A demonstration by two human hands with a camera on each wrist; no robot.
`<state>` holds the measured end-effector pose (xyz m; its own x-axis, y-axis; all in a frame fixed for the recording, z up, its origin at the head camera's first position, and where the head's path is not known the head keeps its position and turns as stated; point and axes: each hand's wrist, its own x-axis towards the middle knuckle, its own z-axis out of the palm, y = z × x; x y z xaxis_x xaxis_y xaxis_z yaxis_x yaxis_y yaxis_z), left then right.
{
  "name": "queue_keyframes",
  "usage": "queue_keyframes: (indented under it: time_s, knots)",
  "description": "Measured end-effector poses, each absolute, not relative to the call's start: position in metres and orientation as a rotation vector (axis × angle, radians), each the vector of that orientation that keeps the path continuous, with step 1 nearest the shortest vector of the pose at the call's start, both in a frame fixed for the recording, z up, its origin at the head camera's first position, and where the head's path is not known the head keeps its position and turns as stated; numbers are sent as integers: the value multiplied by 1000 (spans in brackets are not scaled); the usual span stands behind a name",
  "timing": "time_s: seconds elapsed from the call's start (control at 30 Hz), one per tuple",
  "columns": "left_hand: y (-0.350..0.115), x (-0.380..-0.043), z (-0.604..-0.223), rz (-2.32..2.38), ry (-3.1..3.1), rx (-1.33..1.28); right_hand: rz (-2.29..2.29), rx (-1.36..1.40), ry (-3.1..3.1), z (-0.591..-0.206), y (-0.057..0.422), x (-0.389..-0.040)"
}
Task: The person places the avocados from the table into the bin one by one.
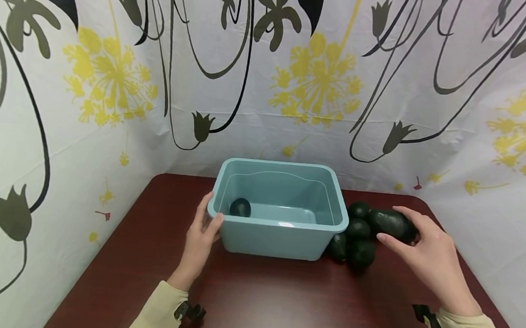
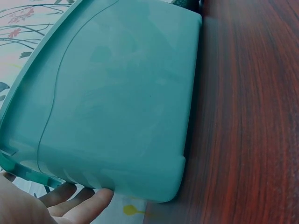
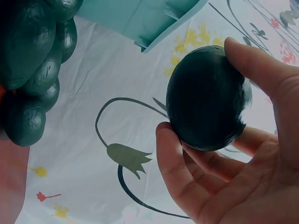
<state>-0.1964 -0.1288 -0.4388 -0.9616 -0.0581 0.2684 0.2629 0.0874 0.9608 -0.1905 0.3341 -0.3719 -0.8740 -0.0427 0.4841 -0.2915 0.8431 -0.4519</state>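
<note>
A light blue plastic bin (image 1: 275, 239) stands on the table with one dark green avocado (image 1: 240, 207) inside, at its left end. My left hand (image 1: 200, 239) grips the bin's front left corner, thumb at the rim and fingers along the side. In the left wrist view those fingers (image 2: 88, 205) lie against the bin wall (image 2: 121, 102). To the right of the bin, my right hand (image 1: 432, 252) holds a large dark avocado (image 1: 391, 224) between thumb and fingers. The right wrist view shows this avocado (image 3: 205, 98) raised apart from the others.
Several more avocados (image 1: 359, 229) lie piled against the bin's right side. The dark red wooden table (image 1: 253, 292) runs back to a white cloth (image 1: 268, 97) printed with flowers, which hangs behind and on both sides.
</note>
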Motion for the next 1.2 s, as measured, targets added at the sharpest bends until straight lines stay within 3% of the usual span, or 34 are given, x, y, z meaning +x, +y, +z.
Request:
queue_keyframes:
  time_s: [1.2]
  knots:
    - [-130,-195,-438,-1947,-2122,-232,731,298,-2502,-357,309,-191]
